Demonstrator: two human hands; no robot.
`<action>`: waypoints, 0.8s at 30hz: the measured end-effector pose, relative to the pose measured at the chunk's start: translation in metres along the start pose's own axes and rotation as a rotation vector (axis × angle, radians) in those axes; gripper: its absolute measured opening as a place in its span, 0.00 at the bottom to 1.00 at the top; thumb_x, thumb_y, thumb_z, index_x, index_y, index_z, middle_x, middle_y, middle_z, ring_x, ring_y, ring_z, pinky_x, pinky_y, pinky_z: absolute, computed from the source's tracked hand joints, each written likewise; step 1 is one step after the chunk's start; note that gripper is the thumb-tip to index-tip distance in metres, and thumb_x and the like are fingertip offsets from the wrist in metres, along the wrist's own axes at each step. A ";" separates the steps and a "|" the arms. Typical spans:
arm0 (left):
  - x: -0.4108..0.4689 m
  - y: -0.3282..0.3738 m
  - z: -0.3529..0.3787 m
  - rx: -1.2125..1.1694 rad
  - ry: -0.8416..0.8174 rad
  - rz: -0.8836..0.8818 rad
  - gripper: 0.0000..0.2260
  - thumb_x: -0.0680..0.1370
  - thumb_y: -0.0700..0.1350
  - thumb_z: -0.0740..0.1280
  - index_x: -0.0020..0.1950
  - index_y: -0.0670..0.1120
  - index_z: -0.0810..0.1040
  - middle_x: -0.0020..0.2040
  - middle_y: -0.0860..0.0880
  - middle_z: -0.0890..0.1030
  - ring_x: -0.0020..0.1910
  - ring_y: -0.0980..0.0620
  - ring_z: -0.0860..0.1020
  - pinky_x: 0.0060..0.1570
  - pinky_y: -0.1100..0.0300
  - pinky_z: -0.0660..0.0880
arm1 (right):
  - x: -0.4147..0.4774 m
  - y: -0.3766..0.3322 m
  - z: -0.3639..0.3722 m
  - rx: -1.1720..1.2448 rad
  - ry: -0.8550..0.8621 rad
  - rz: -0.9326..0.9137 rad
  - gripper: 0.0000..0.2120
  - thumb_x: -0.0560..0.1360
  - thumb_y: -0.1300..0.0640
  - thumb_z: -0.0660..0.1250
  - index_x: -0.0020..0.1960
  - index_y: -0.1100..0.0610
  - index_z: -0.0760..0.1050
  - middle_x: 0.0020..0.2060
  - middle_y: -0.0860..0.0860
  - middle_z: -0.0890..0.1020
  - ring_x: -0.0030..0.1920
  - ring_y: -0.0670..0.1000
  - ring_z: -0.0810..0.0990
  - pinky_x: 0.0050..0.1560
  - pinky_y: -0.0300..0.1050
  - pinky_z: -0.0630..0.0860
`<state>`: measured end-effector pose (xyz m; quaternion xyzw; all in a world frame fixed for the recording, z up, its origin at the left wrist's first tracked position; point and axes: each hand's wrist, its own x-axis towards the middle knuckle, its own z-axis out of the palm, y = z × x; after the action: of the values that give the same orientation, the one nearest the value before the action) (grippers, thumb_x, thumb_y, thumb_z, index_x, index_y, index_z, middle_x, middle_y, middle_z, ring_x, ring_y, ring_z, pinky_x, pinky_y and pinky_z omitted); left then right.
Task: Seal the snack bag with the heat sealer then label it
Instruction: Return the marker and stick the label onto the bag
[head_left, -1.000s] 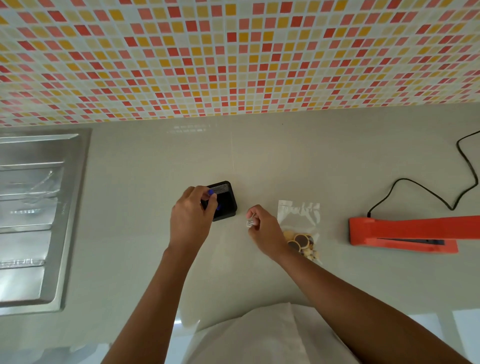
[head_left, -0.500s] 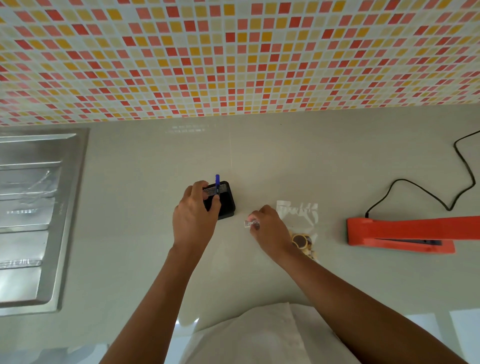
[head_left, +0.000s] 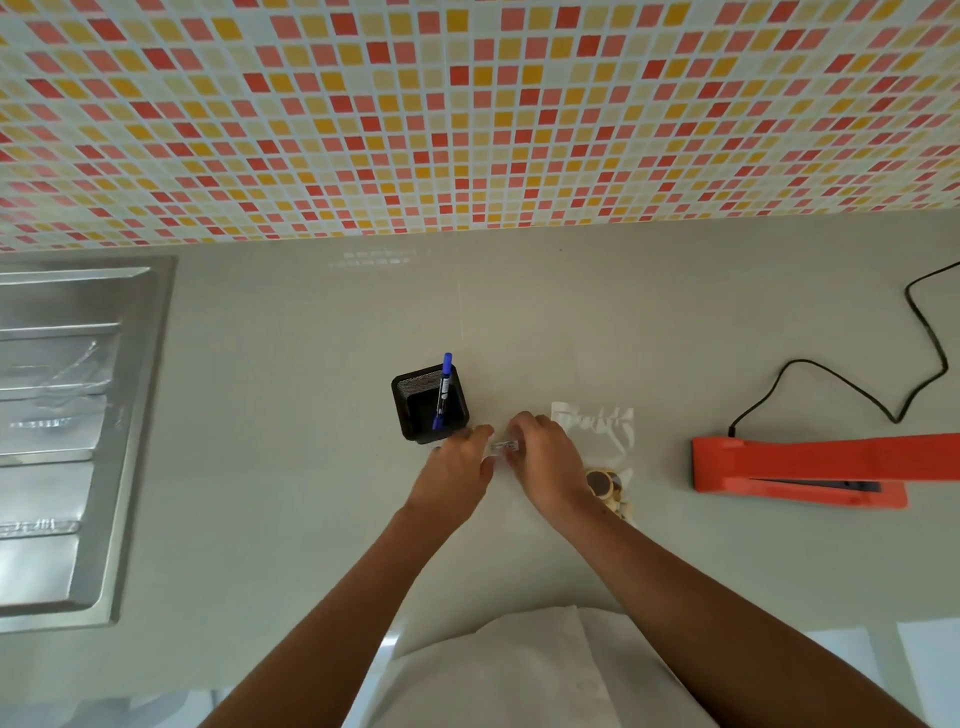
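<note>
A small white label (head_left: 504, 446) with dark writing is pinched between my left hand (head_left: 460, 470) and my right hand (head_left: 545, 462), just above the counter. The clear snack bag (head_left: 597, 434) lies flat to the right of my right hand, with round biscuits (head_left: 605, 486) at its near end, partly hidden by my wrist. The orange heat sealer (head_left: 800, 465) lies farther right, its black cord (head_left: 852, 387) running to the back right. A blue marker (head_left: 443, 389) stands in the black mesh holder (head_left: 428, 402), just beyond my left hand.
A steel sink and drainboard (head_left: 67, 441) fill the left side. A wall of red, orange and yellow mosaic tiles (head_left: 467, 119) rises behind the grey counter (head_left: 285, 364). My white top (head_left: 530, 670) shows at the bottom.
My left hand let go of the blue marker, which now stands in the holder, and moved right to join my right hand on the label.
</note>
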<state>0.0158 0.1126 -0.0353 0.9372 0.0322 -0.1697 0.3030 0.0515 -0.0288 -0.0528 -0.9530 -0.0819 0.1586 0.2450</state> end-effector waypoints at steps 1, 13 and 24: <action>0.001 0.001 0.006 0.035 0.004 0.002 0.14 0.78 0.41 0.66 0.64 0.44 0.75 0.56 0.42 0.79 0.49 0.41 0.81 0.51 0.50 0.78 | 0.001 0.000 0.001 0.003 -0.005 0.008 0.07 0.75 0.59 0.68 0.53 0.56 0.75 0.47 0.54 0.81 0.49 0.56 0.79 0.41 0.47 0.74; -0.002 -0.002 0.027 0.091 0.146 -0.051 0.03 0.78 0.38 0.65 0.49 0.41 0.77 0.49 0.42 0.78 0.37 0.39 0.80 0.36 0.50 0.77 | 0.003 0.008 0.003 0.069 -0.044 -0.019 0.11 0.74 0.56 0.71 0.56 0.54 0.79 0.52 0.54 0.79 0.53 0.55 0.78 0.50 0.51 0.79; -0.015 0.013 -0.014 -0.607 0.107 -0.173 0.02 0.75 0.42 0.73 0.44 0.47 0.80 0.41 0.51 0.83 0.31 0.56 0.78 0.33 0.67 0.74 | -0.005 0.001 -0.054 0.629 -0.320 0.115 0.06 0.72 0.57 0.75 0.48 0.54 0.81 0.32 0.46 0.80 0.32 0.43 0.76 0.36 0.38 0.74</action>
<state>0.0080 0.1109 -0.0120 0.8055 0.1768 -0.1281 0.5509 0.0652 -0.0549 -0.0075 -0.7970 -0.0126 0.3368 0.5012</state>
